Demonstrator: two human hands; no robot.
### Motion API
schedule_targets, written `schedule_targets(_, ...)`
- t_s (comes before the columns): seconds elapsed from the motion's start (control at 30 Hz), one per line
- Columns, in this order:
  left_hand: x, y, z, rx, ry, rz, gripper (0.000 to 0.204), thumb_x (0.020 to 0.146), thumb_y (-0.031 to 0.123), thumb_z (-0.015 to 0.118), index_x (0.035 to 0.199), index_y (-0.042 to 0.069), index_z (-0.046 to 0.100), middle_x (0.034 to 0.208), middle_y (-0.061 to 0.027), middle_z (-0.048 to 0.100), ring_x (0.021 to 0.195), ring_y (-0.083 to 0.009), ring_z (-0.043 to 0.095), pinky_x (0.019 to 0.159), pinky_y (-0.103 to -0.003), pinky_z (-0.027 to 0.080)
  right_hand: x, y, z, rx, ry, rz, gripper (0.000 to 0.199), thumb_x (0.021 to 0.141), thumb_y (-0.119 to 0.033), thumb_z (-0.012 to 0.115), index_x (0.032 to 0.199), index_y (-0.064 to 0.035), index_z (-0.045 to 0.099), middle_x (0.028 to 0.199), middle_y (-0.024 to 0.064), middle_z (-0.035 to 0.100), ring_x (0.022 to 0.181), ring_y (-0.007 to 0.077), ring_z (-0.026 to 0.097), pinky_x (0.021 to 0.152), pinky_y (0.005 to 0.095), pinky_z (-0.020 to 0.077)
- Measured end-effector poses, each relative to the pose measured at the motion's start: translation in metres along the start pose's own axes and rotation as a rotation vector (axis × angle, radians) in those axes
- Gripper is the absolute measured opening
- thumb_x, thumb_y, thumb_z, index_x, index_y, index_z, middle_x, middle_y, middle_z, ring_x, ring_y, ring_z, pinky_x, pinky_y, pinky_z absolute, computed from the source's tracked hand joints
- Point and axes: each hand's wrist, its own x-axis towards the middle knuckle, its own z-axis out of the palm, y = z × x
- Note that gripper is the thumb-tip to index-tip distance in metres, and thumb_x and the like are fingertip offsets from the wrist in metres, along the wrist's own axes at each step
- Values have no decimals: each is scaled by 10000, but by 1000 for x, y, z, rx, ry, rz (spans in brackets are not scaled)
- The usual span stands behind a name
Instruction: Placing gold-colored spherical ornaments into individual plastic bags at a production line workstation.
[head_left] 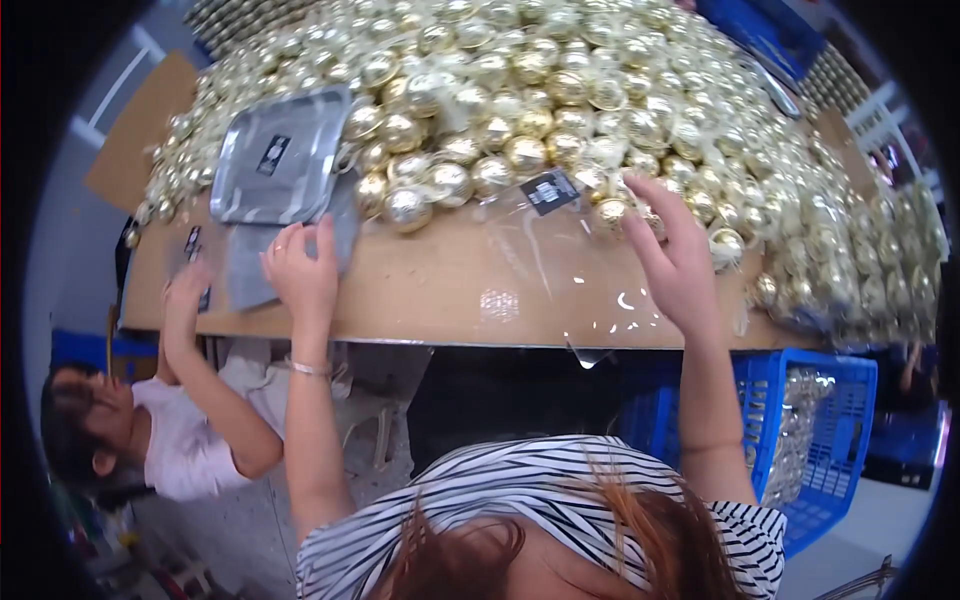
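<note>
My left hand (303, 270) is at the near edge of a silvery, rounded-corner tray (235, 190) with a dark label, its fingers bent but apart. Whether it touches the tray I cannot tell. Under the tray lies a greyish plastic sheet or bag (250, 265). My right hand (680, 255) is open, thumb and fingers spread, holding nothing, above the right side of a clear plastic bag (520, 240). That bag has a black label near its far end and hangs slightly over the table's front edge. Shiny gold balls (528, 153) lie just beyond both hands.
A great heap of gold balls covers the far side of the brown table (420, 290). On the left, a co-worker's hand (188, 290) is over another labelled clear bag. Below the table's right side stands a blue crate (820, 450) with packed balls. Clear-wrapped balls (850, 265) stand at right.
</note>
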Motion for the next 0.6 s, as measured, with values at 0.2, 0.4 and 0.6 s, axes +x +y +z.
schedule_targets(0.2,-58,162,-6,-250,183,953,582,705,214,764,1236,105,552,1375,-132,437,1195,-339,445,1010,-438,357,-85,45,12,194,-25,446,692,855,-227,663,1418,-55,301,1338,190,444,1221,265,455,1013,380,383)
schedule_targets(0.4,-56,178,15,-103,-63,1105,567,657,127,742,1203,141,587,1299,-84,538,1182,-321,464,994,-436,372,-97,26,0,-214,-147,-170,732,679,-238,800,1316,-88,472,1381,192,403,1281,350,389,1073,433,312)
schedule_targets(0.6,-68,154,0,-242,-55,1083,731,697,419,727,1312,111,479,1382,-120,446,1280,-357,374,1070,-511,265,-90,38,17,-177,217,-450,322,750,-160,732,1065,-139,666,1034,60,659,949,234,638,803,352,517)
